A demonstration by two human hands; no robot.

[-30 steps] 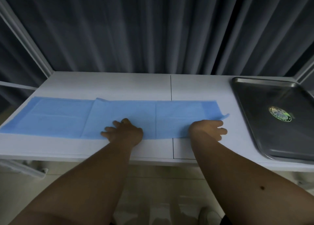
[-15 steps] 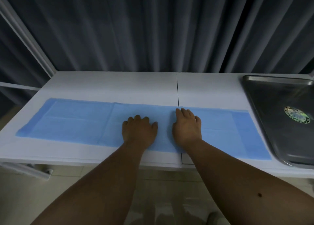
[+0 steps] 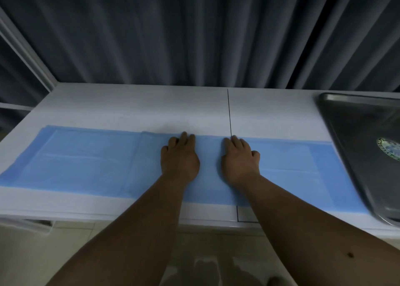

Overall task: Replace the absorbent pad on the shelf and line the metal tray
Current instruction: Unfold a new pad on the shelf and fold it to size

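A long blue absorbent pad lies flat along the front half of the white shelf, reaching from the left edge almost to the metal tray at the right. My left hand and my right hand rest side by side on the pad's middle, palms down, fingers straight and reaching its far edge. The tray is bare metal with a round green sticker inside; its right part is cut off by the frame.
A dark pleated curtain hangs right behind the shelf. A white frame post slants up at the back left corner. A thin seam divides the shelf top. Pale floor tiles show below the front edge.
The right hand slid from the pad's right end to the middle beside the left hand. Both hands then pushed forward to the pad's far edge, and the pad now lies flatter and fully spread.
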